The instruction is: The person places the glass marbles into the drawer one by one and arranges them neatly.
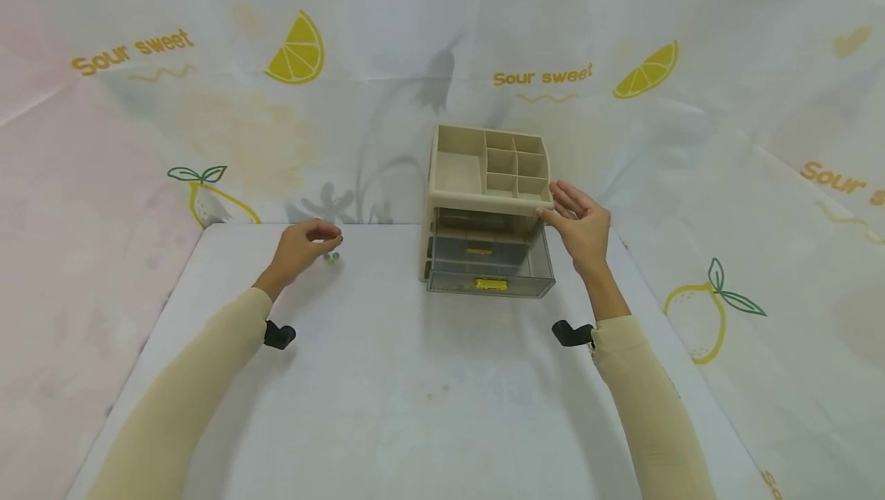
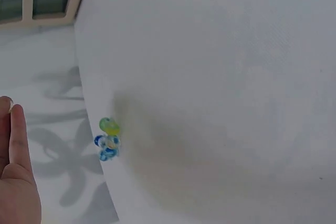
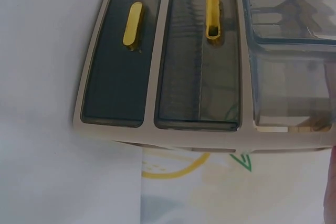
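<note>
A beige desk organizer (image 1: 456,177) stands at the back middle of the white table (image 1: 387,408). Its top tray has several compartments. The top smoky drawer (image 1: 491,266) is pulled out, and the two drawers below it (image 3: 157,61), with gold handles, are pushed in. My right hand (image 1: 581,227) has straight fingers touching the organizer's top right corner. My left hand (image 1: 304,243) hovers with loosely curled fingers over a small cluster of glass marbles (image 2: 107,139), green and blue, near the table's back left edge. I see nothing in that hand.
A lemon-print cloth (image 1: 726,200) hangs behind the table and on both sides of it. Black wrist mounts (image 1: 280,335) sit on both sleeves. The marbles lie close to the table's back edge (image 2: 92,129).
</note>
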{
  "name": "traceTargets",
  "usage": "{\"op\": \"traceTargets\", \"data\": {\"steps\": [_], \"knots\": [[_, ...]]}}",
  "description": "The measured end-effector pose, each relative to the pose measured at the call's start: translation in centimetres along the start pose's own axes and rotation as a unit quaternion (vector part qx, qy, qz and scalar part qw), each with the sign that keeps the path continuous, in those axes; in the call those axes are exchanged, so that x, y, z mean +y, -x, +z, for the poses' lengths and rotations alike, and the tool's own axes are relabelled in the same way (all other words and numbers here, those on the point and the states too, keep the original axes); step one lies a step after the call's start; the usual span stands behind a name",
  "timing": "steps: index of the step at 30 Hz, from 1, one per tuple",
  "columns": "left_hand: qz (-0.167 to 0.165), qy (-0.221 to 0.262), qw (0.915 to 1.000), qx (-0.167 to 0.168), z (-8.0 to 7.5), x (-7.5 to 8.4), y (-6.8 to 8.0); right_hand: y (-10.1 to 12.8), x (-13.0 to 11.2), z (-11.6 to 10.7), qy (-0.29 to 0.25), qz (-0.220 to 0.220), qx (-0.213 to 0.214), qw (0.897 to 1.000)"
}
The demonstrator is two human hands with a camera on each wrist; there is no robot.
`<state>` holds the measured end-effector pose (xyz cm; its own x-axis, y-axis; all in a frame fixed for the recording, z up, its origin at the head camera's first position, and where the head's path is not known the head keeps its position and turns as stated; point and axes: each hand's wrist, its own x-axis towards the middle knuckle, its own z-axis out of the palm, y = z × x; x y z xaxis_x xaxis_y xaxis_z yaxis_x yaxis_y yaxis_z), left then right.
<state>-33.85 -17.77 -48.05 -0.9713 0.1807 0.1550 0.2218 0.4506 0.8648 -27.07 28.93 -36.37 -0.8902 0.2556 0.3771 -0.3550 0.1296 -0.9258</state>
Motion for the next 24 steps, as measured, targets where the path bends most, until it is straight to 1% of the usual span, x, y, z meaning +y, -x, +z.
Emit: {"op": "traceTargets", "data": {"steps": [4, 8, 14, 18, 21, 24], "knots": [[-0.001, 0.045, 0.999, 0.003, 0.9, 1.6, -0.1, 0.0, 0.0, -0.1, 0.001, -0.006, 0.003, 1.0], [0.007, 0.089, 0.996, 0.001, 1.8, 2.9, 0.2, 0.0, 0.0, -0.1, -0.002, -0.01, 0.005, 1.0], [0.028, 0.138, 0.9899, -0.013, 2.2, 6.3, 1.3, -0.2, 0.2, -0.2, -0.008, -0.01, -0.002, 1.0], [0.046, 0.15, 0.9874, -0.022, 2.6, 8.0, 1.3, -0.3, 0.1, -0.2, -0.008, -0.008, -0.003, 1.0], [0.061, 0.153, 0.9859, -0.028, 3.1, 8.7, 1.2, -0.2, 0.1, -0.1, -0.012, -0.006, -0.002, 1.0], [0.066, 0.165, 0.9834, -0.039, 3.6, 9.2, 1.1, -0.1, 0.2, -0.1, -0.013, -0.003, -0.001, 1.0]]}}
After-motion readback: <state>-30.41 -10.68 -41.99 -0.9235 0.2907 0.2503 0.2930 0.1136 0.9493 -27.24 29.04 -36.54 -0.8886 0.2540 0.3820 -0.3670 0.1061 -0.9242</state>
